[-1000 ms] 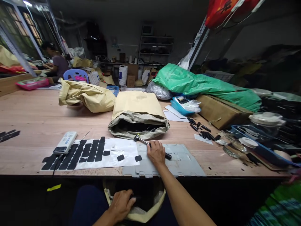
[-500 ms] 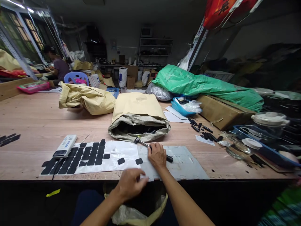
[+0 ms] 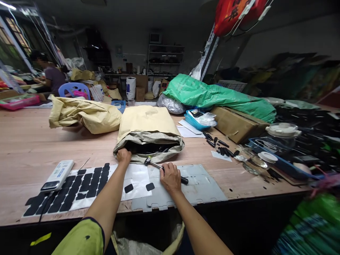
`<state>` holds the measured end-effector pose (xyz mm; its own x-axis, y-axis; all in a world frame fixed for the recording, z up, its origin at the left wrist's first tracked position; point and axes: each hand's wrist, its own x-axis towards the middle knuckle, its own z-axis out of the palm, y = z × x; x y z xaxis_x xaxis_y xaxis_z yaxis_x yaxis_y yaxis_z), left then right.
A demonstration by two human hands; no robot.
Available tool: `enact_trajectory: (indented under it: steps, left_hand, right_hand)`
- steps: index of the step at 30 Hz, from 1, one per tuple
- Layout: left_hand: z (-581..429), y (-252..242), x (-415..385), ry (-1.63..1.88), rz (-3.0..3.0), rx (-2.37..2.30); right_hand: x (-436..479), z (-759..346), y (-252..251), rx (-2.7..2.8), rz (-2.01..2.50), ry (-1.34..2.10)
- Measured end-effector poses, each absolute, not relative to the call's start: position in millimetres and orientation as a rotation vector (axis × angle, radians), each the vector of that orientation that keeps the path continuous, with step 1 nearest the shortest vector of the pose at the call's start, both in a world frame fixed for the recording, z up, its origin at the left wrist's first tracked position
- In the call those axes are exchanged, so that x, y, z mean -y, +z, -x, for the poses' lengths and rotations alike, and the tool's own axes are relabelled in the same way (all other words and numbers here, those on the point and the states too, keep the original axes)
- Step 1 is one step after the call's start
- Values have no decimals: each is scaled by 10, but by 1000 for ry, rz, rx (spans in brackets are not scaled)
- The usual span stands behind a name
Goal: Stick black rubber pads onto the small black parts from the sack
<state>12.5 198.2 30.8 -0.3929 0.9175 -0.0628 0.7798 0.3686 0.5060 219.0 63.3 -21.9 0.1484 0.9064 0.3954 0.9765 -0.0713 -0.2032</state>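
Note:
My left hand point(image 3: 124, 156) is at the left corner of the open mouth of a tan sack point(image 3: 150, 120), its fingers closed on the grey folded rim. Dark items lie inside the mouth, too shadowed to name. My right hand point(image 3: 171, 177) is wrapped over the handle of a small hammer point(image 3: 184, 180), which lies on a grey sheet point(image 3: 204, 187); its metal head points toward the sack. To the left, white backing paper point(image 3: 136, 177) carries rows of black rounded stickers point(image 3: 86, 182), with two single ones nearer my right hand.
A white electronic device point(image 3: 60, 173) sits on the stickers' left side. Another tan sack point(image 3: 85, 113) lies behind it. Black handle-like parts point(image 3: 224, 151), a cardboard box point(image 3: 236, 124) and a jar point(image 3: 283, 132) occupy the right. An open sack point(image 3: 138, 246) is below the table edge.
My left hand has reached forward from the table's front edge to the tan sack's rim and closed there. My right hand stays on the hammer. The view has shifted right.

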Motion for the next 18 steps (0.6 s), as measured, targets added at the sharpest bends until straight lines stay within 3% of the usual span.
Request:
enact_trajectory:
  steps: [5,11,14,18]
  left_hand:
    - [-19,331,-1870,608,-1551,-2261]
    - [145,101,-1193,988,-1957,-1851]
    - [175,-34,-834,943,-2046,-1517]
    - [143,-63,-638,785,-2084,-1422]
  right_hand:
    - [-634,-2183,-207,1790,2022,-210]
    - [-640,-2177,-227,1777,2030,-213]
    - [-635,-2175,-228,1783,2039,-211]
    - [-631,-2181,-232,1782,2041,-203]
